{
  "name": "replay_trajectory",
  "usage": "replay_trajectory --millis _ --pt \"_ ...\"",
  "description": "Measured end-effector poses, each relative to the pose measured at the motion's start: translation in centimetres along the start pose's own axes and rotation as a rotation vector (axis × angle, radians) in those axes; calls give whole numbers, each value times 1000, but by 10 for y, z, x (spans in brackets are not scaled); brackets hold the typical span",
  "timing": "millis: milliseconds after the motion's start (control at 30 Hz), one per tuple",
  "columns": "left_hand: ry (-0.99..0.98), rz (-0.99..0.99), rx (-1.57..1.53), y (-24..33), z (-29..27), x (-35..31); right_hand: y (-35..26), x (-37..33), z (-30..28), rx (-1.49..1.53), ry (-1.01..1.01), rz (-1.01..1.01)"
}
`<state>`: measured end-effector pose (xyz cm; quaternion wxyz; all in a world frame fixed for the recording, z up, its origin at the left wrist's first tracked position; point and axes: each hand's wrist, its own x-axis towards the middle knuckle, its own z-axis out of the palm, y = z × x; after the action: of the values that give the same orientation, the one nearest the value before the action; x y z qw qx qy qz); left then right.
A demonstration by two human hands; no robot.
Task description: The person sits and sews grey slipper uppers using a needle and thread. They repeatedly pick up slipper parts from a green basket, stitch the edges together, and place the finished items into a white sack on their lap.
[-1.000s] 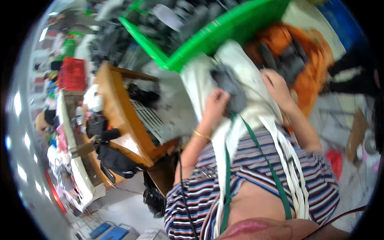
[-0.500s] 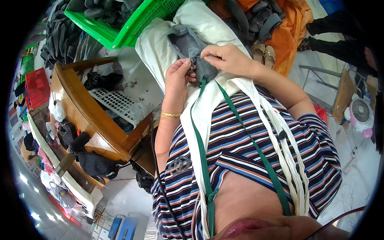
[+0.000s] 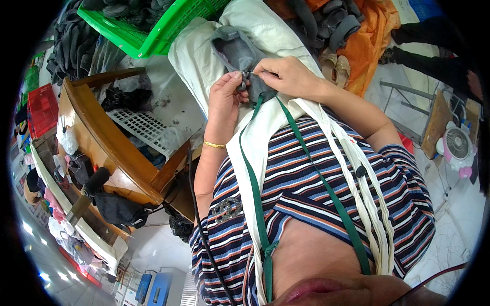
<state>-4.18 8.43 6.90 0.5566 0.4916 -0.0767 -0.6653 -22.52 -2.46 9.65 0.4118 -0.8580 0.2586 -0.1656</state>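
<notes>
On my lap, over a white apron (image 3: pixel 191 56), lies a dark grey fabric shoe (image 3: pixel 245 48), its opening facing up. My left hand (image 3: pixel 227 94) is closed beside the near end of the shoe, thumb and forefinger pinched together. My right hand (image 3: pixel 286 76) is above the shoe's right side, its fingertips also pinched. A thin pale thread (image 3: pixel 248 72) runs between the two pinches. Whether a needle is on it is too small to tell. Below the hands, the near part of the shoe is partly covered by my fingers.
Ahead left stands a green basket (image 3: pixel 140 50) of dark shoes. A wooden table (image 3: pixel 99 137) is at my left, a white plastic grid (image 3: pixel 143 130) beside it. More dark shoes lie on orange sheeting (image 3: pixel 375 41) ahead right. A fan (image 3: pixel 456 145) and someone's dark-trousered legs (image 3: pixel 429 64) are at right.
My hands have drawn slightly apart at the fingertips, and the thread now shows taut between them. The shoe stays on my lap; the whole view has shifted a little.
</notes>
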Motion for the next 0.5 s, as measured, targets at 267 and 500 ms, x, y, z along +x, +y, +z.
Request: replay_trajectory --millis 267,500 --pt "4 6 -32 -1 0 -1 -2 0 2 5 -9 45" --pt "-3 5 -51 -3 -2 0 -2 0 1 -36 -26 30"
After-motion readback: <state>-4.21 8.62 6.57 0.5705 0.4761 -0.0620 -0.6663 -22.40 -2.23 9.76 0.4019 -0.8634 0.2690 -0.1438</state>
